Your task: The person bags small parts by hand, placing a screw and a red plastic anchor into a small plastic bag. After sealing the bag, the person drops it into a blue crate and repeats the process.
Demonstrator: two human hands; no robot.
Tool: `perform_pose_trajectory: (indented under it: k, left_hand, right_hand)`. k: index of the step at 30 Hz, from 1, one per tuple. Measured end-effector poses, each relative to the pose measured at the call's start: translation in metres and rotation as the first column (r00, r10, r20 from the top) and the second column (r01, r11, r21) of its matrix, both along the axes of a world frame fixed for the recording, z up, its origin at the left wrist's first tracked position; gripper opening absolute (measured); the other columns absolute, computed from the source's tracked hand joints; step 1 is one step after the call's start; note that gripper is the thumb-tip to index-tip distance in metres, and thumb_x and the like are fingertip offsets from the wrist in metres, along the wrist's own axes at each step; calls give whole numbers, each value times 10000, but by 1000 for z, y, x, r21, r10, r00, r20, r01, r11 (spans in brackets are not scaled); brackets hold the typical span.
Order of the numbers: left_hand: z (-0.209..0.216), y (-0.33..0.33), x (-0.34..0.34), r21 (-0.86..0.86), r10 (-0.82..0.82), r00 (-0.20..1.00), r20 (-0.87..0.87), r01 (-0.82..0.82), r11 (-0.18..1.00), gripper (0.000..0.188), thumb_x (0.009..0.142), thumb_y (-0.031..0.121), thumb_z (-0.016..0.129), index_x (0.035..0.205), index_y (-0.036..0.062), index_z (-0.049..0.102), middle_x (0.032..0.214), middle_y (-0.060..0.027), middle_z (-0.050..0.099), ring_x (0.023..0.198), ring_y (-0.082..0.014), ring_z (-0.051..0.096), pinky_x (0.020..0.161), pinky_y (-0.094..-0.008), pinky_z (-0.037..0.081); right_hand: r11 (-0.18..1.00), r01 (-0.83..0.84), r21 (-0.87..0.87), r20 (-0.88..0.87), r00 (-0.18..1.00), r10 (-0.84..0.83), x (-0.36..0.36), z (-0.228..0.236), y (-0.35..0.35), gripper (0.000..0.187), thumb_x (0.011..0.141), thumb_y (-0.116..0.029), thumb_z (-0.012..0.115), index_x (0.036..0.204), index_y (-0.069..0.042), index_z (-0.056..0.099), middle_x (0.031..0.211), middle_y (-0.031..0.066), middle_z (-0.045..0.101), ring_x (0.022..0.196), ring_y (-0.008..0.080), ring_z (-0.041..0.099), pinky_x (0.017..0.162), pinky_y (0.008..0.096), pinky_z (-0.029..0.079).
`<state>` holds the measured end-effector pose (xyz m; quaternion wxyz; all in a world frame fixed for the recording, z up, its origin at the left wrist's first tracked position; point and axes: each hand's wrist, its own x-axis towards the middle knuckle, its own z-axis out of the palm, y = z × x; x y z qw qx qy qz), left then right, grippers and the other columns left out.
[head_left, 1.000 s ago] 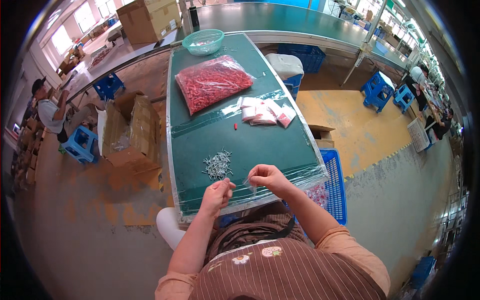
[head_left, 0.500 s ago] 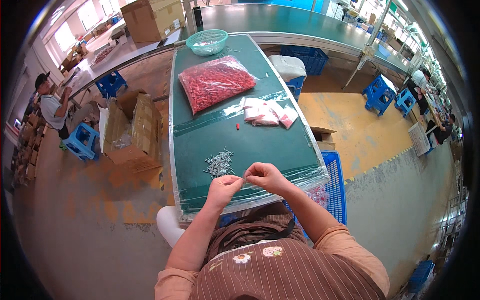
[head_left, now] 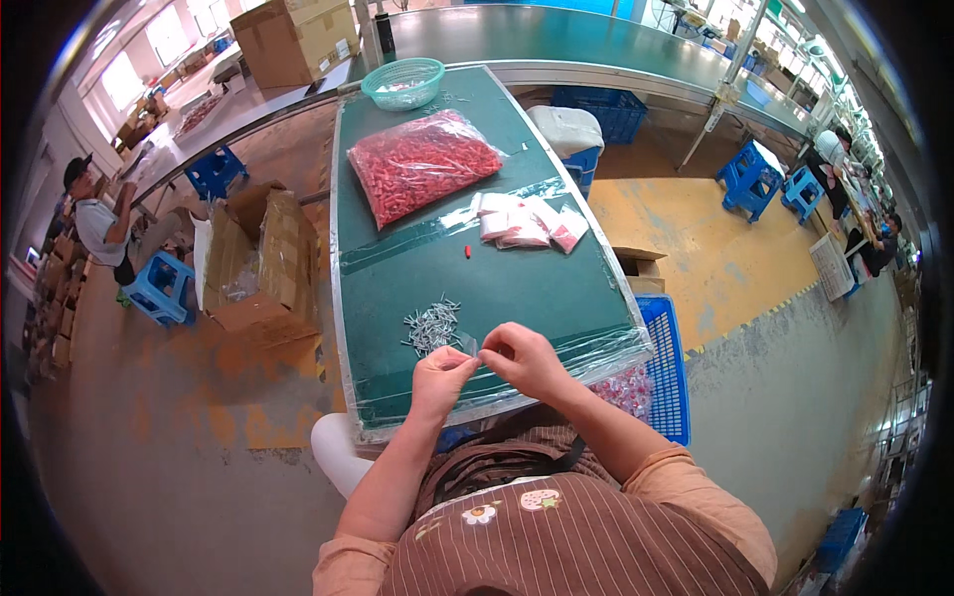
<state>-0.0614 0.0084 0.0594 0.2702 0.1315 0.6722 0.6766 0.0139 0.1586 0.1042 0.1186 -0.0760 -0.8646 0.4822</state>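
Above the near edge of the green table [head_left: 397, 266], my left hand [head_left: 440, 381] and my right hand [head_left: 527, 362] meet with fingertips pinched on a small clear plastic bag [head_left: 468, 345]. Whether anything is inside it is too small to tell. Just beyond my left hand lies a loose pile of silvery screws [head_left: 431, 326]. One red plastic wall plug [head_left: 468, 252] rests alone farther up. Behind it are several small flat packets [head_left: 523, 221] with white and red showing, and a large clear bag full of red plugs [head_left: 422, 167].
A light green basket [head_left: 402, 89] with small contents stands at the table's far left corner. A blue crate [head_left: 668, 370] holding bagged pieces sits against the right side. An open cardboard box [head_left: 260, 268] and a blue stool [head_left: 162, 288] are left, near a seated person [head_left: 97, 214].
The clear bag now shows upright between my fingertips, where before it was barely visible. My hands have shifted slightly left in the picture. The view has moved a little.
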Motion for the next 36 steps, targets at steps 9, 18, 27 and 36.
perform_pose_trajectory:
  k: [9,18,27,36]
  left_hand:
    - [-7,4,13,-16,-2,997,-82,1,1000,105,823,52,677,757,37,597,730,40,588,674,-21,501,607,-183,403]
    - [-16,6,26,-106,76,946,-316,-115,988,83,783,56,669,767,34,591,642,-23,545,583,-102,502,543,-263,389]
    - [-26,0,26,-110,226,823,-522,-328,938,121,808,57,635,731,29,546,628,-21,523,565,-110,461,525,-275,384]
    - [-48,-7,21,70,188,979,78,-194,979,43,862,76,609,877,43,585,745,22,575,605,-77,507,556,-243,431]
  right_hand:
    - [958,19,-286,200,979,40,-2,-34,6,196,810,-153,618,901,19,632,768,119,651,708,166,608,664,297,480]
    - [984,147,-98,169,977,-129,2,-32,-13,158,792,-143,602,809,14,591,743,156,622,689,269,606,642,369,475]
    - [981,180,-68,181,969,-166,1,-42,-17,175,774,-160,620,804,9,585,735,166,622,689,294,611,630,381,471]
    - [978,44,-203,178,984,-7,1,-51,-20,159,791,-138,620,823,13,582,694,117,603,625,190,566,592,333,458]
